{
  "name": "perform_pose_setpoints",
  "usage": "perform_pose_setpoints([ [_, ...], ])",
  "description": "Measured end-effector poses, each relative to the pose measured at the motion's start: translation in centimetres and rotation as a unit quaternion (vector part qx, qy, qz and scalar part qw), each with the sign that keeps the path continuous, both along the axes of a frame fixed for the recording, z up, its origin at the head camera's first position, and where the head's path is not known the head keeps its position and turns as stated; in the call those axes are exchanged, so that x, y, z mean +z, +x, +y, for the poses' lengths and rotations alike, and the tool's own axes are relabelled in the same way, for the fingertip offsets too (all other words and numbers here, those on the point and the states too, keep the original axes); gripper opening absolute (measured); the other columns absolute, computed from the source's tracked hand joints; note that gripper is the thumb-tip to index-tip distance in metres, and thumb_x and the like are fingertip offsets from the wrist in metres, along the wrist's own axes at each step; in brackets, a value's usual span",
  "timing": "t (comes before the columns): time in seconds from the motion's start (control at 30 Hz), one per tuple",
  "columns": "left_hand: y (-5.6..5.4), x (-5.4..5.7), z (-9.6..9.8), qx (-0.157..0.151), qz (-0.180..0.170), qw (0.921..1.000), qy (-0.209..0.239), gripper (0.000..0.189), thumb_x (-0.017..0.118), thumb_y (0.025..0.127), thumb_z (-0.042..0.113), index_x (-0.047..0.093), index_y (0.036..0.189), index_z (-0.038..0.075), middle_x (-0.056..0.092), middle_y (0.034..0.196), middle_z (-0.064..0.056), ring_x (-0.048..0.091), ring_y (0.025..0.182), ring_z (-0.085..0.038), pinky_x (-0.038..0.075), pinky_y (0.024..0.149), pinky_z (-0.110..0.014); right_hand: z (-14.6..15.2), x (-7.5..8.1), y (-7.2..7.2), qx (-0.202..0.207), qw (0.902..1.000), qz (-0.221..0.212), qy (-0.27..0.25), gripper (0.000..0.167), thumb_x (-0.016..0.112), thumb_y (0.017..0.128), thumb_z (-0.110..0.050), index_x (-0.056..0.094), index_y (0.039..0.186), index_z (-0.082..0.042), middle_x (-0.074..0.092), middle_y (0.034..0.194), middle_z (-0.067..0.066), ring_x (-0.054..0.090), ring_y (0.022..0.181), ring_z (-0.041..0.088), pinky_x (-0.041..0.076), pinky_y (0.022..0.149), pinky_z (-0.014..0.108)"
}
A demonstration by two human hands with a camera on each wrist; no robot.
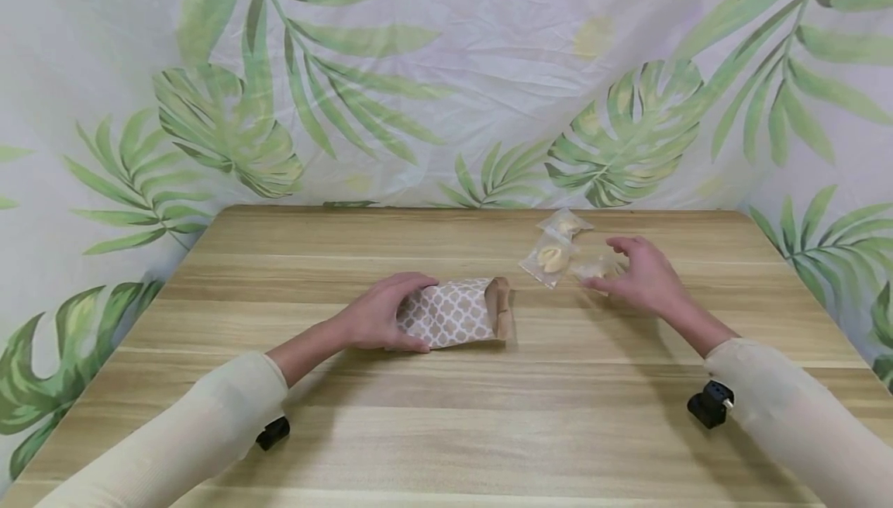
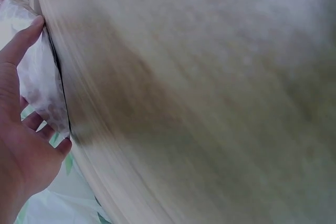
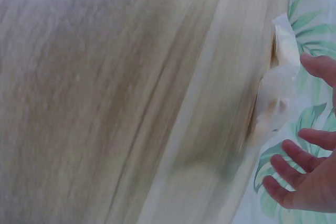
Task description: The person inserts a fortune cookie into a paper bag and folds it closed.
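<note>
My left hand [image 1: 377,312] grips a brown paper bag [image 1: 449,312] with a white lattice print, thumb on the near side and fingers on the far side. The bag lies on its side with its mouth facing right. Clear-wrapped fortune cookies lie to its right: one packet [image 1: 551,257] in front, another packet [image 1: 567,222] behind it, and a third packet [image 1: 591,266] by my right hand [image 1: 647,279]. That hand's thumb and fingers are spread around the third packet's right side. In the right wrist view the fingers [image 3: 299,174] stand apart from the wrappers.
A wood-grain table [image 1: 446,430] spreads under both hands. Behind its far edge hangs a pale cloth [image 1: 488,81] printed with green leaves. A black wrist camera [image 1: 710,405] sticks out below the right sleeve, and another camera [image 1: 273,433] below the left.
</note>
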State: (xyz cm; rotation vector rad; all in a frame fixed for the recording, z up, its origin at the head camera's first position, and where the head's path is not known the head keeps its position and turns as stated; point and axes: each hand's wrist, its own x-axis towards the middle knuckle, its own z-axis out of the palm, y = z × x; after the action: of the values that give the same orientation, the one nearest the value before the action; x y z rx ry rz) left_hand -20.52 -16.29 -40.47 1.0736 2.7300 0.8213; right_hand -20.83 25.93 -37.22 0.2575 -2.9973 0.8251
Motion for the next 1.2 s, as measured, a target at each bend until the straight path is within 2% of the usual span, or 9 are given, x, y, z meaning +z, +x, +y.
perform_pose_setpoints([
  [0.27,0.0,-0.2,-0.1,-0.002,-0.003,0.9999,0.010,0.095,0.095,0.070,0.039,0.053,0.148,0.005,0.054,0.150,-0.016,0.047,0.141,-0.037,0.039,0.116,-0.057,1.2,-0.3,-0.5,-0.006,0.9976,-0.065,-0.022,0.097,0.082,0.087,-0.042,0.038,0.146,0.021,0.049,0.137,0.046,0.050,0.127,0.058,0.046,0.104,0.066],
  [0.47,-0.1,-0.2,-0.1,-0.004,-0.007,0.9999,0.015,0.095,0.096,0.070,0.039,0.053,0.147,0.005,0.054,0.151,-0.016,0.047,0.141,-0.038,0.039,0.116,-0.058,1.7,-0.3,-0.6,-0.015,0.9934,-0.109,-0.033,0.100,0.081,0.087,-0.045,0.036,0.148,0.020,0.051,0.137,0.042,0.052,0.125,0.053,0.045,0.105,0.063],
  [0.63,-0.1,-0.2,-0.1,-0.005,-0.009,0.9998,0.016,0.096,0.096,0.069,0.039,0.053,0.148,0.004,0.054,0.151,-0.016,0.046,0.142,-0.038,0.038,0.116,-0.058,1.9,-0.3,-0.7,-0.013,0.9918,-0.124,-0.029,0.097,0.082,0.085,-0.046,0.042,0.146,0.017,0.053,0.135,0.038,0.054,0.120,0.047,0.048,0.100,0.059],
  [0.83,-0.1,-0.1,-0.1,-0.006,-0.007,0.9998,0.018,0.096,0.096,0.069,0.037,0.053,0.147,0.003,0.054,0.150,-0.016,0.047,0.142,-0.038,0.038,0.117,-0.057,1.9,-0.6,-0.9,0.010,0.9930,-0.112,-0.038,0.093,0.088,0.081,-0.036,0.044,0.144,0.017,0.056,0.129,0.035,0.055,0.116,0.044,0.049,0.097,0.056],
  [1.2,-0.1,-0.2,-0.2,-0.012,0.007,0.9997,0.021,0.094,0.097,0.069,0.037,0.054,0.146,0.001,0.055,0.148,-0.018,0.048,0.139,-0.039,0.039,0.115,-0.058,1.4,-1.0,-0.8,0.056,0.9975,-0.035,-0.028,0.083,0.090,0.074,-0.017,0.050,0.137,0.020,0.060,0.114,0.031,0.058,0.103,0.040,0.050,0.083,0.044],
])
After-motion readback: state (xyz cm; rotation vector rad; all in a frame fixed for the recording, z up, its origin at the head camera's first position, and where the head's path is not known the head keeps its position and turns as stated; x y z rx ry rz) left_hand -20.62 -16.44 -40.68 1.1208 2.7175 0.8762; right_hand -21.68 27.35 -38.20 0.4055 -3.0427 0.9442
